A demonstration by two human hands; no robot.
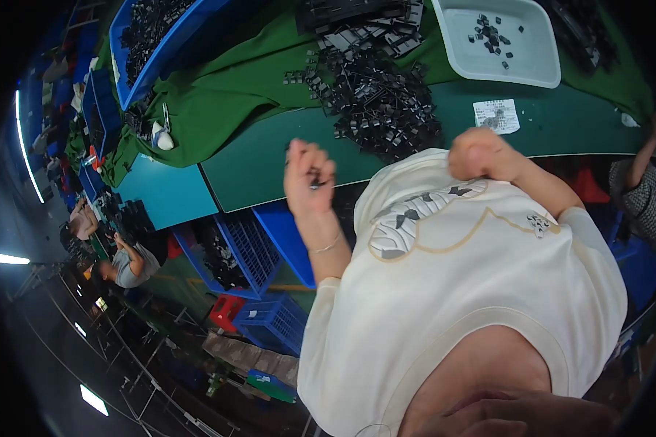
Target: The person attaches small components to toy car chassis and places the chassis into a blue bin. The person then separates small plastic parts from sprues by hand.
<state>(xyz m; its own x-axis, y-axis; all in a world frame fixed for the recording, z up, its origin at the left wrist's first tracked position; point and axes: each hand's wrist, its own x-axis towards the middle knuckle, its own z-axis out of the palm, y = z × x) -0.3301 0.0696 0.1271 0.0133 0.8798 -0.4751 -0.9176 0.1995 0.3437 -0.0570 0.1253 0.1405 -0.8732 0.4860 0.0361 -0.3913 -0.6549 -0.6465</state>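
My left hand (310, 175) is raised at the table's near edge, its palm turned up and fingers curled. Small black plastic pieces (315, 180) show in its palm. Close to my shirt front is my right hand (481, 154), closed in a fist; whatever it may hold is hidden. Beyond both hands a heap of small black plastic clips (386, 105) lies on the green table (262, 156). A white tray (453, 54) at the back right contains several small black pieces. A printed paper slip (497, 116) with dark bits on it lies before the tray.
Larger black plastic parts (372, 25) are stacked behind the heap. A blue bin (127, 91) of black parts stands at upper left, near rumpled green cloth (204, 109). Blue crates (273, 320) and a red stool (227, 312) are below the table. Other people (135, 262) sit farther off.
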